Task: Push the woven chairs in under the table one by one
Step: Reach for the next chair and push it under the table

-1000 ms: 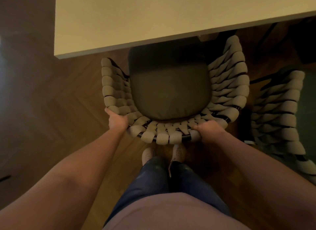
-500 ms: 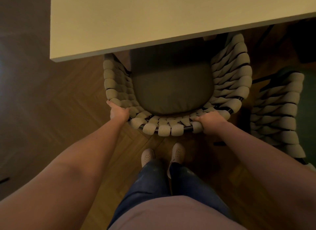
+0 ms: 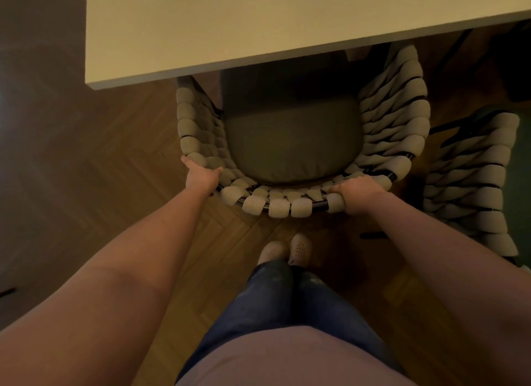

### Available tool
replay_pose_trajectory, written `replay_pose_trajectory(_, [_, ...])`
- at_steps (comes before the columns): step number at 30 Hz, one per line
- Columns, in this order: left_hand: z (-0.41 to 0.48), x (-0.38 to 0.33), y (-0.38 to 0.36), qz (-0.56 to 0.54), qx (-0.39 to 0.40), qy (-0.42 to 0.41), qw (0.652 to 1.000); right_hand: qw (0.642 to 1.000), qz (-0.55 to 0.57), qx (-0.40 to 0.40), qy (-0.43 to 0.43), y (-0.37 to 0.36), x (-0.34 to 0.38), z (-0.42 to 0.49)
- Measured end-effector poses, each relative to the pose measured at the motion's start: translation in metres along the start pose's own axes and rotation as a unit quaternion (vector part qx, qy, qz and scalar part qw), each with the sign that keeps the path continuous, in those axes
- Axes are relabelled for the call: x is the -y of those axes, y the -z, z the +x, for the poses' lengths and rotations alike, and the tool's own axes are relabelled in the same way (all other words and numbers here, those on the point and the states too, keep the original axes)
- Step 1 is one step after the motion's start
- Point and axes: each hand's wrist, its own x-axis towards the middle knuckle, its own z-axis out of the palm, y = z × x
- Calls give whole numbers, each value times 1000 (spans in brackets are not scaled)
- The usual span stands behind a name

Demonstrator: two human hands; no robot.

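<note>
Seen from above, the chair (image 3: 298,144) sat at about twelve o'clock from the person, its back rail nearest them and its front end already out of sight beneath the pale table (image 3: 258,26). Roughly the front third of the dark seat cushion (image 3: 290,144) lay in the shadow of the table edge, while the rest of the cushion, both woven arms and the curved back stood clear of it. The left hand (image 3: 201,176) was closed around the back rail at its eleven o'clock corner, thumb lying inward over the weave and fingers wrapped underneath, out of sight. The right hand (image 3: 359,193) was curled over the rail at one o'clock, knuckles up, gripping the woven bands and the dark frame beneath them. Both arms reached forward nearly straight, and the person's shoes (image 3: 284,250) stood on the wooden floor (image 3: 115,170) just behind the chair. A second chair (image 3: 474,184) of the same weave stood at two to three o'clock, turned at an angle and, as far as could be seen, not tucked in at all; its far side ran off the frame. Judged from this, the first chair was only partly home and wanted more of a shove before its back came up near the table edge, and at least the second chair remained to be done afterwards. Whether others stood beyond the frame could not be told.
</note>
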Motion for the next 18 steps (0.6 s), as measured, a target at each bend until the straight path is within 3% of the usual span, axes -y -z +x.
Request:
replay_pose_trajectory(7, [-4, 5, -6, 43, -1, -22, 999, 999, -4, 0, -43, -10, 4, -11])
replay_pose_trajectory(12, [-4, 0, -14, 52, -27, -8, 998, 995, 43, -71, -47, -28, 0, -24])
replay_pose_trajectory(15, [-13, -1, -22, 135, -83, -25, 987, 990, 71, -123, -22, -37, -2, -30])
replay_pose_trajectory(18, [-38, -9, -48, 242, -115, -106, 958, 978, 109, -181, -1, -50, -14, -46])
